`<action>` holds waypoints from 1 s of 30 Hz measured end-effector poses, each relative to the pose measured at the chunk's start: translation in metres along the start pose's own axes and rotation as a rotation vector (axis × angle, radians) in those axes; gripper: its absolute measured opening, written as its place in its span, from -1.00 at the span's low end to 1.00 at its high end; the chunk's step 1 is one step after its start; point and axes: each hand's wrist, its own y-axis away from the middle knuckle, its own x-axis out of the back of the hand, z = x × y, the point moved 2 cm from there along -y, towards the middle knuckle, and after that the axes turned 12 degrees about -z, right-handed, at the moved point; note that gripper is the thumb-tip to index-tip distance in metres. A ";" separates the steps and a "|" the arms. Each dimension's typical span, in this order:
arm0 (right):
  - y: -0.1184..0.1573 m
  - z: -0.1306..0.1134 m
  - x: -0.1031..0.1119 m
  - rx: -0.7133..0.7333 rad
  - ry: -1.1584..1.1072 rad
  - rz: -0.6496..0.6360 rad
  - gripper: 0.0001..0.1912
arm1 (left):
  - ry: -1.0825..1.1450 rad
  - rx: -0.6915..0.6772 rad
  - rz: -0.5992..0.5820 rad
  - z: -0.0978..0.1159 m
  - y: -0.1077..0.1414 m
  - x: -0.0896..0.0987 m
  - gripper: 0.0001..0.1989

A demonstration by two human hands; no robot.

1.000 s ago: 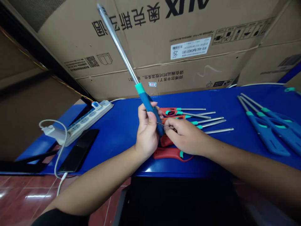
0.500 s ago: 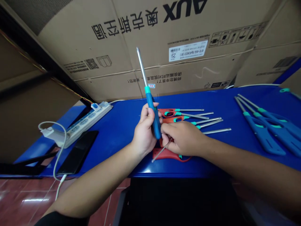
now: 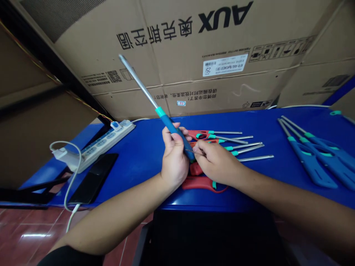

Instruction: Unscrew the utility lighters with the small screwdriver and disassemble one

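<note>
A blue long-necked lighter (image 3: 171, 125) with a green collar and a silver tube is wrapped in my left hand (image 3: 174, 164), its tube slanting up to the left. My right hand (image 3: 217, 160) pinches a thin metal rod (image 3: 190, 150), whose end reaches the side of the lighter's handle near its butt. Whether the tip is inside the handle or only against it, I cannot tell. Beneath and behind my hands lie several red lighters (image 3: 203, 183), partly hidden by my fingers and right forearm.
More blue lighters (image 3: 310, 159) lie at the right of the blue table (image 3: 138, 162). On the left are a white power strip (image 3: 104, 143) with a plugged-in cable and a black phone (image 3: 95, 177). A large cardboard carton (image 3: 172, 70) stands along the back.
The blue lighter has tilted, its tube swinging to the left. My right hand has turned the rod from pointing down toward the table to meeting the handle's side.
</note>
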 end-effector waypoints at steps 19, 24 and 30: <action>0.005 0.003 0.007 0.125 0.148 -0.056 -0.75 | 0.096 0.176 -0.039 0.000 -0.005 0.000 -0.83; 0.006 0.004 0.013 0.066 0.121 0.121 -0.84 | 0.103 0.151 -0.024 0.003 -0.008 0.004 -0.83; 0.001 -0.005 0.006 -0.074 0.305 0.010 -0.68 | 0.104 0.094 -0.033 0.003 -0.006 0.002 -0.87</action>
